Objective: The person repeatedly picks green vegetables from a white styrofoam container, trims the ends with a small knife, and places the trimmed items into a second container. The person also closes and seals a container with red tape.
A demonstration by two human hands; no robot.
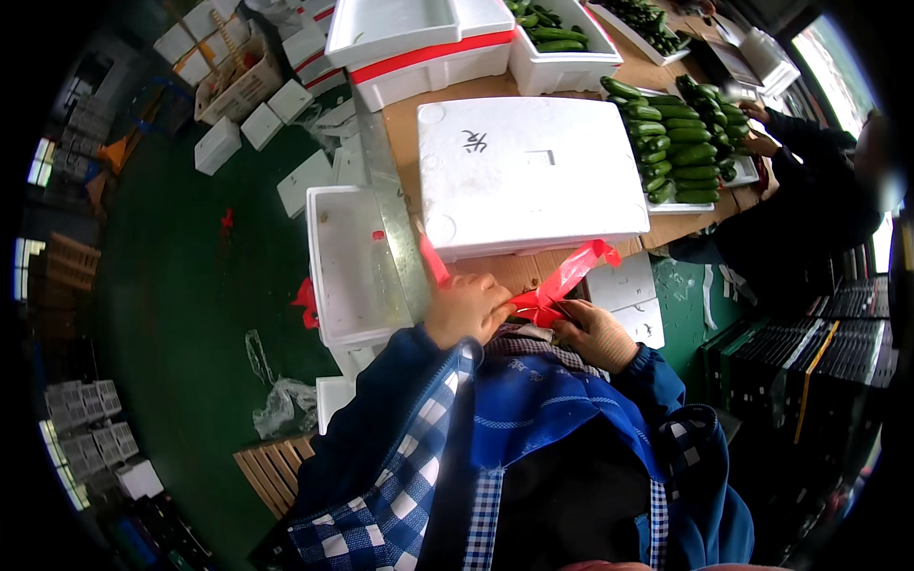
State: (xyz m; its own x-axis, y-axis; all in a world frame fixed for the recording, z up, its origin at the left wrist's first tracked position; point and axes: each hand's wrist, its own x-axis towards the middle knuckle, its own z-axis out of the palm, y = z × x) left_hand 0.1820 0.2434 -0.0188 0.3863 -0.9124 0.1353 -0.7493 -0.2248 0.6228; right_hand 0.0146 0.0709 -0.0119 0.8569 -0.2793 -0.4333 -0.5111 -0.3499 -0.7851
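In front of my apron, both hands hold a red plastic strip (568, 278), crumpled and partly twisted. My left hand (468, 307) pinches it near its middle, and another red end sticks up behind these fingers. My right hand (596, 332) grips its lower part on the other side. Whether the red pieces join is hidden by my fingers. Just beyond my hands, a closed white foam box (528, 171) with a handwritten mark on its lid rests on the cardboard-covered table (403, 143).
An open foam box (350, 271) holding a plastic bottle (380, 264) stands at the table's left edge. Green cucumbers (675, 150) lie stacked at right, where a co-worker's hands (757, 132) touch them. Foam boxes (428, 68) stand behind. Clear plastic (285, 407) litters the floor.
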